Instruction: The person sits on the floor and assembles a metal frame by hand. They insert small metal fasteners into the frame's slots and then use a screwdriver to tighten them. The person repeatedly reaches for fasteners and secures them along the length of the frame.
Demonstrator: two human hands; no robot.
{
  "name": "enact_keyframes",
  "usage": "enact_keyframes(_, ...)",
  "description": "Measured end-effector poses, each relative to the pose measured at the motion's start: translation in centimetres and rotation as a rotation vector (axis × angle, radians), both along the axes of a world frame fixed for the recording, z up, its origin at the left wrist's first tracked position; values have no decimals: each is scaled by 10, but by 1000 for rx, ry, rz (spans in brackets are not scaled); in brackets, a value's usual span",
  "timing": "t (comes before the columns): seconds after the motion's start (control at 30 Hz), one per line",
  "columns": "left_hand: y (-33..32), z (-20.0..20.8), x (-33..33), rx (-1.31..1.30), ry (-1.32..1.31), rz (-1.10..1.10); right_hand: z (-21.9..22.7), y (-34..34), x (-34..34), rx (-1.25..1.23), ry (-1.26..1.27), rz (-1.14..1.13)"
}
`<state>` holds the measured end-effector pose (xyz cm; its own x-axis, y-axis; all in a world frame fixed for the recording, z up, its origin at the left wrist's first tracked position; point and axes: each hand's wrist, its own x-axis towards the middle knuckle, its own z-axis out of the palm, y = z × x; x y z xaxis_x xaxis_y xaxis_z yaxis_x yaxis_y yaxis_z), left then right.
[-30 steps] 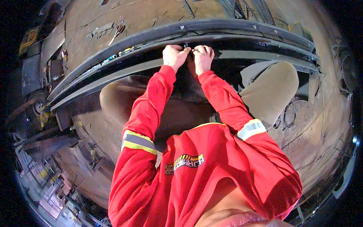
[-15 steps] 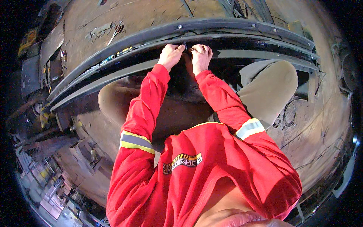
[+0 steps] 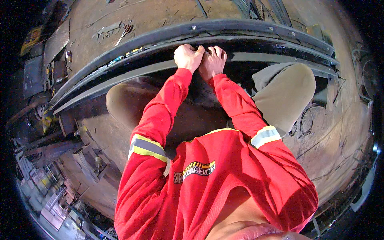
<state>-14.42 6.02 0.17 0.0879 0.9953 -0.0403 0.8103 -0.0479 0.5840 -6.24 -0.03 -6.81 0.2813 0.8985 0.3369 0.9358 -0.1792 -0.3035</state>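
Note:
Long dark metal rails point(image 3: 240, 26) with bolts along them run from left to right in front of my bent knees. At their middle, my left hand point(image 3: 188, 57) is closed, fingers curled down into the dark channel and thumb towards the right hand. Close against it, my right hand point(image 3: 213, 63) is also closed, its fingers bent over the same spot. Whatever the fingertips grip is hidden behind the hands and in shadow. Left of the hands, a slim tool with yellow and black parts point(image 3: 135, 52) lies in the channel beside a teal-coloured piece point(image 3: 116, 61).
A pair of dark-handled shears point(image 3: 125, 33) lies on the brown floor beyond the rails, near a flat metal scrap point(image 3: 109, 29). Long bars point(image 3: 280, 12) lie at the far right. A coiled cable point(image 3: 306, 122) rests beside my right knee. Metal parts crowd the left side.
My left hand has moved right, up against my right hand. The right hand has shifted slightly, and the gap between them has closed.

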Motion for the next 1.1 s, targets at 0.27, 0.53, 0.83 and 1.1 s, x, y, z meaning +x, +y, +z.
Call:
enact_keyframes(0.27,14,2,-19,-458,-293,-169,19,1,-2,44,150,-71)
enact_keyframes(0.53,9,9,-19,-363,-189,-210,11,0,-4,117,109,-52)
enact_keyframes(0.83,5,1,-4,-45,61,-60,10,3,1,159,171,-68)
enact_keyframes(1.1,-11,26,-9,-197,68,-159,23,-7,4,63,338,-61)
